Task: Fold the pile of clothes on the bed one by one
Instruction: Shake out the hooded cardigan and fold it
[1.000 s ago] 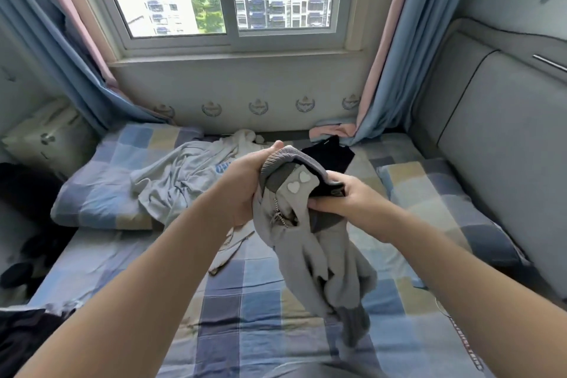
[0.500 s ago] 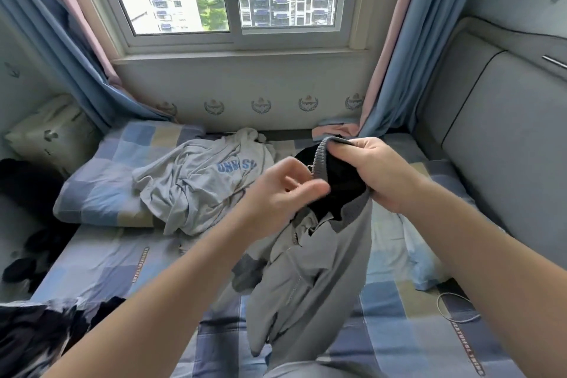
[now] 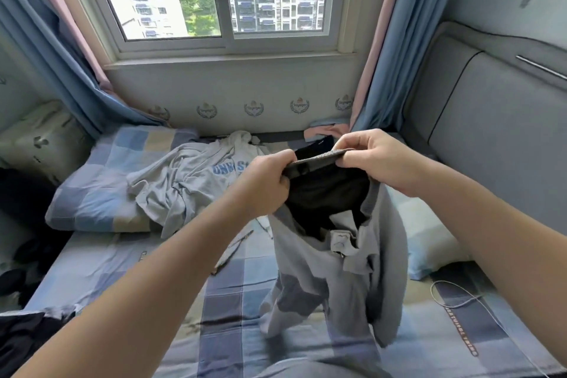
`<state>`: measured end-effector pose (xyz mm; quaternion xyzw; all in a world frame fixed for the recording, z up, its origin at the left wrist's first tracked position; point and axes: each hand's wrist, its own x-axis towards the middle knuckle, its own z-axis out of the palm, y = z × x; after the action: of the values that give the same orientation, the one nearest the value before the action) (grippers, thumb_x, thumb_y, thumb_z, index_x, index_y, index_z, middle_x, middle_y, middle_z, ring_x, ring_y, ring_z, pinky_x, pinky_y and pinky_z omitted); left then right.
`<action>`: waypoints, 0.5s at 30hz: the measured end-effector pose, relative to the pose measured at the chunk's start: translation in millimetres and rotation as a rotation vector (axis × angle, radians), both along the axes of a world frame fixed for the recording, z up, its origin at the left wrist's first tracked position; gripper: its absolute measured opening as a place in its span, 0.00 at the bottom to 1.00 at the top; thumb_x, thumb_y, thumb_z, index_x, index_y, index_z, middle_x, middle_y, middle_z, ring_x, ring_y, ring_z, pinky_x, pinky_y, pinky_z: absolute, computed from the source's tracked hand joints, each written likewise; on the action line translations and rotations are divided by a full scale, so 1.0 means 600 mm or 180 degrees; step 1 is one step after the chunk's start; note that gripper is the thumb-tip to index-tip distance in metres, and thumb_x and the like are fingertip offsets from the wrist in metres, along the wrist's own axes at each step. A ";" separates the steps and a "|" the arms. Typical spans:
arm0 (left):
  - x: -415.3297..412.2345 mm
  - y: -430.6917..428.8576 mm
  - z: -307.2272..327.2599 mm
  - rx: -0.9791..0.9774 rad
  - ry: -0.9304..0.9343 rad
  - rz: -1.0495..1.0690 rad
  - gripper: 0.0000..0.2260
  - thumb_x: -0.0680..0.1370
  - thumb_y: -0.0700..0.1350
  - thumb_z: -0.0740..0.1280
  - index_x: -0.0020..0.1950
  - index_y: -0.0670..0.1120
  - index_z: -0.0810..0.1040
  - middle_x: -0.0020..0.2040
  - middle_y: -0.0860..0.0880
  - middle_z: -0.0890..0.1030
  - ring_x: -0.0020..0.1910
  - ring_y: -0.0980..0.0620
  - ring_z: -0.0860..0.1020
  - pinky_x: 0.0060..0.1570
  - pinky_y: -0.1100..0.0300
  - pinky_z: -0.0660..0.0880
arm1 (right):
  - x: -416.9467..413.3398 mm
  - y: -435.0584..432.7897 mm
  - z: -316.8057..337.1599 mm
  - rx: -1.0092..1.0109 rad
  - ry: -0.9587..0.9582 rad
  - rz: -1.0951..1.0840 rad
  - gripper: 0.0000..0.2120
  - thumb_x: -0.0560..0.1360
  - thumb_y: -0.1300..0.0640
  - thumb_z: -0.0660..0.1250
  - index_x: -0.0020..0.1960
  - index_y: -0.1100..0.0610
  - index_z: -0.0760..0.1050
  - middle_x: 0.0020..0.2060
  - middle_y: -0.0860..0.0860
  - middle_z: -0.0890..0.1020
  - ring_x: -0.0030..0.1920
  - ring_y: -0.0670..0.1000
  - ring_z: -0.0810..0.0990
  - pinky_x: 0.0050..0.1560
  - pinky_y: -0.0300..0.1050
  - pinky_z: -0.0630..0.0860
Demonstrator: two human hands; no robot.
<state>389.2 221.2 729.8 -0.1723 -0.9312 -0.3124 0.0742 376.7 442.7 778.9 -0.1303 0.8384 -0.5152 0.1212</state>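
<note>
Your left grip [image 3: 267, 184] now pinches the ribbed band [image 3: 319, 161] alongside your right grip [image 3: 377, 159]; half a second ago it was only reaching. The band is taut between them. The grey garment [image 3: 337, 279] hangs over the middle of the bed [image 3: 239, 310], its lower end touching the sheet. Judgement: it is oriented and ready to lay flat.

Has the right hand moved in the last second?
Yes. The right hand has risen toward the pink curtain hem, gripping the grey garment.

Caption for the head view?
The left hand and right hand grip a grey garment by its edge above the checked bed; a crumpled shirt lies behind.
</note>
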 end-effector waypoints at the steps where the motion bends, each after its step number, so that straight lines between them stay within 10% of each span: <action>1: 0.004 -0.007 0.000 -0.0197 -0.0214 -0.0171 0.12 0.72 0.32 0.59 0.40 0.49 0.69 0.36 0.51 0.75 0.37 0.51 0.74 0.33 0.66 0.67 | 0.005 -0.005 0.001 0.0033 0.0036 -0.0034 0.06 0.78 0.67 0.64 0.47 0.64 0.80 0.31 0.50 0.75 0.32 0.45 0.71 0.33 0.36 0.67; 6: 0.045 -0.029 -0.048 -0.0374 -0.0975 -0.0371 0.10 0.72 0.33 0.63 0.48 0.44 0.81 0.44 0.47 0.83 0.45 0.47 0.81 0.46 0.54 0.79 | 0.035 -0.036 -0.003 0.0010 0.0113 -0.0152 0.10 0.77 0.61 0.64 0.44 0.55 0.84 0.39 0.57 0.79 0.42 0.55 0.76 0.48 0.50 0.71; 12: 0.093 -0.079 -0.057 0.1296 -0.1286 0.0095 0.11 0.77 0.32 0.56 0.39 0.45 0.68 0.34 0.47 0.67 0.31 0.49 0.65 0.25 0.60 0.60 | 0.102 -0.040 -0.018 0.0468 0.0344 -0.0177 0.05 0.74 0.59 0.75 0.44 0.59 0.80 0.30 0.45 0.78 0.30 0.42 0.72 0.35 0.33 0.67; 15: 0.126 -0.109 -0.032 0.0827 -0.1059 -0.0467 0.08 0.78 0.45 0.66 0.42 0.55 0.71 0.38 0.52 0.74 0.36 0.52 0.74 0.34 0.59 0.70 | 0.136 -0.057 -0.028 0.0743 0.0457 -0.0258 0.06 0.73 0.59 0.76 0.42 0.54 0.80 0.30 0.44 0.79 0.31 0.43 0.73 0.38 0.37 0.70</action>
<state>465.1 155.9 710.4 -0.1747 -0.8675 -0.4584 -0.0818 458.2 408.5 762.2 -0.1178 0.9037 -0.4079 0.0543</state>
